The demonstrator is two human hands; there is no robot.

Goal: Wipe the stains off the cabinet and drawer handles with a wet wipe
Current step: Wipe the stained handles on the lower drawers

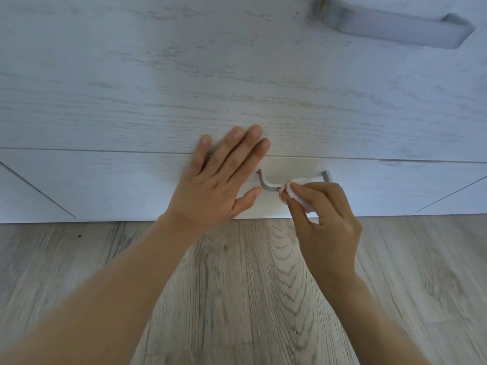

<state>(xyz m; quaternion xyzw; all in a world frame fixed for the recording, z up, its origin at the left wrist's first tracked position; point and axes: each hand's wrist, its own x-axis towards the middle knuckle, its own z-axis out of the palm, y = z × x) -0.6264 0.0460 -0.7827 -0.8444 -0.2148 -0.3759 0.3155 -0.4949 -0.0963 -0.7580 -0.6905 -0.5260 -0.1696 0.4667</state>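
While left hand lies flat, right hand rubs crumpled wipe (seemingly damp) along curved handle

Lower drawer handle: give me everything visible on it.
The lower drawer handle is a grey, metal-looking bow pull with a flat bar and curved ends, mounted horizontally on the pale wood-grain drawer front just above the floor. Its left end and bend show; its right post shows at the far side. The right hand pinches a white wet wipe against the middle, hiding that stretch. The left hand lies flat beside it, thumb near the left bend.
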